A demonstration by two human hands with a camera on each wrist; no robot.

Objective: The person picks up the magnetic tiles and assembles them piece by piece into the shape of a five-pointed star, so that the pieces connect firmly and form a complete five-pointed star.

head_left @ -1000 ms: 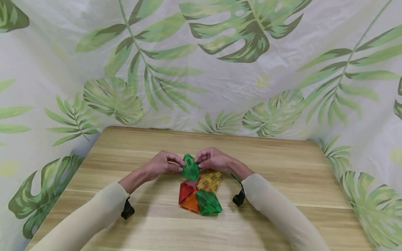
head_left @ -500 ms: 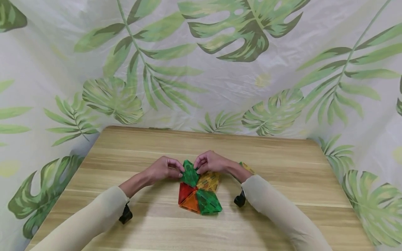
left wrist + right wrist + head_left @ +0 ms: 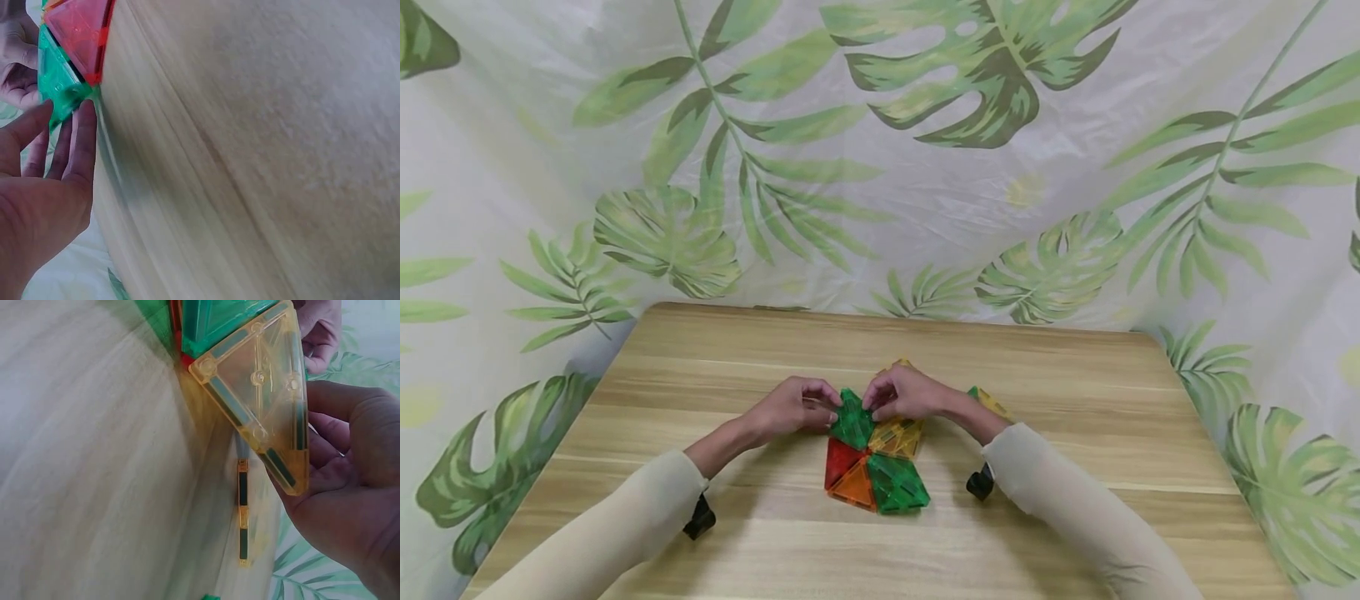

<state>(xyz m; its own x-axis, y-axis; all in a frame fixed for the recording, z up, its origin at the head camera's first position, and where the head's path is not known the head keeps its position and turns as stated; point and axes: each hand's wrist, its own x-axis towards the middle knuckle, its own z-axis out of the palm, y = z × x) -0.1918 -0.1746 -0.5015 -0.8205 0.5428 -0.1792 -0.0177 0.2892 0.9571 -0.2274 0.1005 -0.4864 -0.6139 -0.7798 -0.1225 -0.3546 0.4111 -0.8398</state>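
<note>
A green translucent magnetic tile piece (image 3: 853, 419) tops a ring of tiles mid-table. My left hand (image 3: 797, 406) pinches its left side between thumb and fingers; in the left wrist view the fingertips touch the corner of the green piece (image 3: 59, 78), beside a red tile (image 3: 81, 31). My right hand (image 3: 906, 392) holds the same piece's right side with thumb and forefinger. Around the ring lie a red tile (image 3: 842, 461), an orange triangle (image 3: 855, 486), a second green piece (image 3: 898, 485) and a yellow piece (image 3: 897, 435). The yellow piece (image 3: 272, 381) partly hides my right fingertips in the right wrist view.
Behind my right hand lies another yellow tile (image 3: 901, 363). A green and yellow piece (image 3: 992, 404) shows past the right wrist. Black wrist cameras hang below both sleeves. The wooden table (image 3: 760, 550) ends at a leaf-patterned cloth (image 3: 925, 208) behind.
Both hands have lowered the green piece toward me onto the ring, where it now meets the red and yellow tiles. More of the tiles behind the right hand and wrist has come into sight.
</note>
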